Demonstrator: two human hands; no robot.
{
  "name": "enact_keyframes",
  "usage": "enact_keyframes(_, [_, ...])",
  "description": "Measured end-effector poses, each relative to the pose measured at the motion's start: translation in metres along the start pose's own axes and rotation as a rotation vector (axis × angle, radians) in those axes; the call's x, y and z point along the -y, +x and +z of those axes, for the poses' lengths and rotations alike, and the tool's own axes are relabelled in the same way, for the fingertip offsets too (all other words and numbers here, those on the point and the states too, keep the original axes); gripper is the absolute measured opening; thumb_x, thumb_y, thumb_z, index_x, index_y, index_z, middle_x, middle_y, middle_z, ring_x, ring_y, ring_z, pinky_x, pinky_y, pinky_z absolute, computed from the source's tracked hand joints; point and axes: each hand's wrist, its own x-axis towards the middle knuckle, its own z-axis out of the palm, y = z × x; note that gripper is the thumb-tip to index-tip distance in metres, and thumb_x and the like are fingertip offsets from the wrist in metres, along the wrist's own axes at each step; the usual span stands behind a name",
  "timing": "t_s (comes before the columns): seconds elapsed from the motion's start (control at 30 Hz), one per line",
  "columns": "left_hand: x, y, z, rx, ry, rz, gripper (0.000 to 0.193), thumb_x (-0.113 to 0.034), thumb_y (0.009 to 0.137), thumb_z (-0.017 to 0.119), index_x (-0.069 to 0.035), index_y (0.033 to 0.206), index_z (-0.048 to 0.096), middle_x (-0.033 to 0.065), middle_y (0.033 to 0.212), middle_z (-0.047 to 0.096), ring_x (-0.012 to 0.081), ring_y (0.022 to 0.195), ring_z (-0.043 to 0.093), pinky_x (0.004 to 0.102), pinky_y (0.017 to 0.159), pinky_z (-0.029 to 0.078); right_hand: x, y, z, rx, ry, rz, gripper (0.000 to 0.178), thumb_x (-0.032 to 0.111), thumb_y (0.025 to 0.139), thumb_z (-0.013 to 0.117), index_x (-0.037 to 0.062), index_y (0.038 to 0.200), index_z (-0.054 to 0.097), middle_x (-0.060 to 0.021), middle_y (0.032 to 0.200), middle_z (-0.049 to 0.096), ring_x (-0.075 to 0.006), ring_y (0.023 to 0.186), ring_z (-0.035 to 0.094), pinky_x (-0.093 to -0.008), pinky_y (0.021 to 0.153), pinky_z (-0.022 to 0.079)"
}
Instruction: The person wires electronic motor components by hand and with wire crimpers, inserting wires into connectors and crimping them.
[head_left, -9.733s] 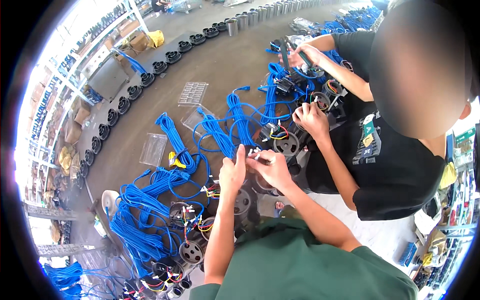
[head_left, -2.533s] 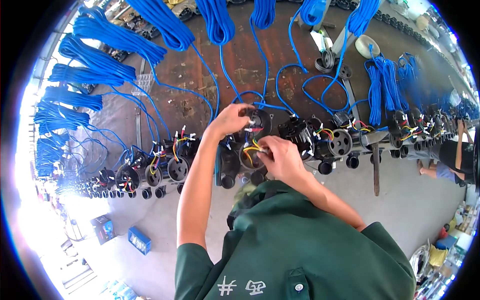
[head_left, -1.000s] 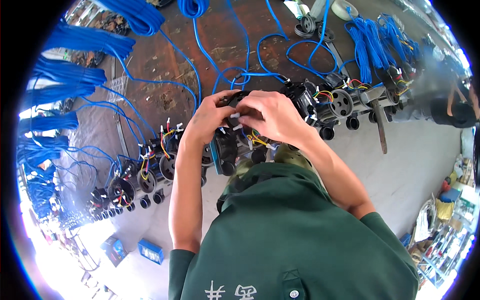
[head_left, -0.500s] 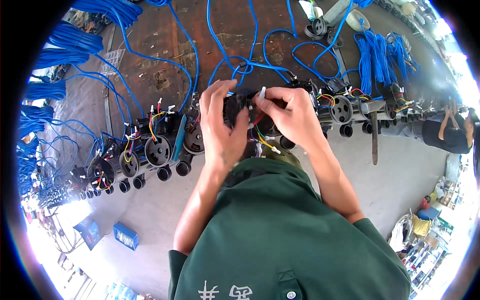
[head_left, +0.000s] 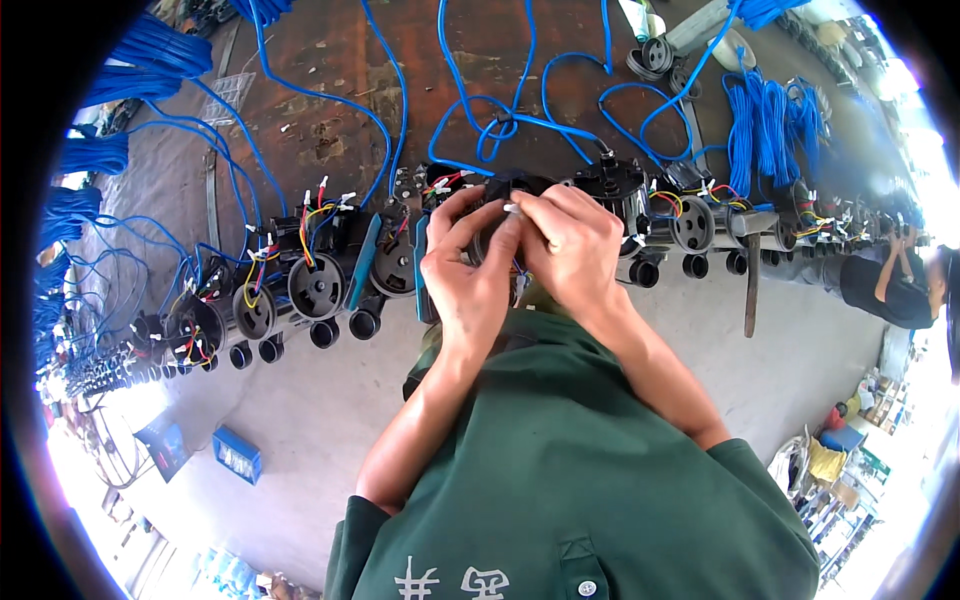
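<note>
My left hand [head_left: 468, 270] and my right hand [head_left: 572, 245] meet fingertip to fingertip over a motor unit at the bench's near edge. Pinched between them is a small white wire connector [head_left: 513, 208]; the fingers of both hands are closed on it. Most of the unit's black housing [head_left: 532, 184] is hidden behind my fingers. Just right of my right hand sits a black terminal cover [head_left: 612, 182] with a blue cable [head_left: 560, 124] running from it. Left of my left hand, red and yellow wires [head_left: 446, 183] with white tips stick up.
A hammer [head_left: 752, 270] lies over the row at right. A blue-handled tool [head_left: 366, 262] leans between units at left. Round black end caps [head_left: 318, 287] line the edge. Blue cable coils [head_left: 150, 58] fill the far left. Another person [head_left: 893, 280] works at far right.
Both hands have come closer together, and the white connector has dropped lower between their fingertips. The view has shifted slightly. A second blue tool now shows beside my left hand.
</note>
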Motion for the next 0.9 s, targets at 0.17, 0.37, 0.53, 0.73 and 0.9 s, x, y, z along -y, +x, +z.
enact_keyframes(0.17, [-0.003, -0.004, -0.008, -0.113, -0.106, -0.1, 0.017, -0.013, 0.098, 0.075, 0.003, 0.099, 0.078, 0.0132, 0.134, 0.067, 0.0183, 0.114, 0.064, 0.03, 0.087, 0.053, 0.007, 0.002, 0.001, 0.023, -0.023, -0.042, 0.029, 0.001, 0.072, 0.082, 0.0065, 0.101, 0.079, -0.0028, 0.077, 0.066, -0.0215, 0.065, 0.064, -0.0336, 0.056, 0.05])
enact_keyframes(0.37, [-0.002, -0.009, -0.018, -0.035, -0.174, -0.165, 0.016, -0.01, 0.099, 0.072, 0.005, 0.104, 0.077, 0.0128, 0.142, 0.06, 0.0197, 0.122, 0.06, 0.0303, 0.094, 0.051, 0.006, 0.002, 0.006, 0.004, 0.065, -0.108, 0.031, -0.002, 0.069, 0.084, 0.0057, 0.099, 0.08, -0.0012, 0.075, 0.064, -0.0194, 0.061, 0.06, -0.032, 0.053, 0.048])
enact_keyframes(0.53, [-0.01, -0.014, -0.02, -0.001, -0.368, -0.277, 0.015, -0.004, 0.103, 0.066, 0.005, 0.108, 0.076, 0.013, 0.153, 0.048, 0.0229, 0.138, 0.05, 0.0337, 0.109, 0.045, 0.01, 0.003, 0.001, 0.057, 0.11, -0.097, 0.03, -0.004, 0.067, 0.084, 0.0038, 0.096, 0.08, -0.0027, 0.075, 0.065, -0.0203, 0.061, 0.06, -0.0323, 0.053, 0.048])
enact_keyframes(0.73, [0.001, -0.023, -0.02, -0.025, -0.439, -0.325, 0.013, -0.007, 0.102, 0.069, 0.004, 0.104, 0.075, 0.0149, 0.155, 0.045, 0.0274, 0.143, 0.045, 0.0416, 0.117, 0.038, 0.011, 0.003, -0.004, 0.165, 0.106, -0.116, 0.032, 0.001, 0.067, 0.083, 0.0056, 0.098, 0.078, -0.0007, 0.077, 0.062, -0.0192, 0.063, 0.06, -0.0327, 0.054, 0.049])
enact_keyframes(0.9, [0.003, -0.025, -0.019, -0.024, -0.201, -0.271, 0.012, -0.008, 0.1, 0.072, 0.003, 0.101, 0.075, 0.0181, 0.152, 0.048, 0.0283, 0.14, 0.048, 0.0407, 0.11, 0.044, 0.014, 0.007, -0.009, 0.212, 0.08, -0.068, 0.026, -0.001, 0.07, 0.082, 0.0069, 0.095, 0.079, -0.0017, 0.076, 0.066, -0.0202, 0.065, 0.063, -0.0327, 0.056, 0.051])
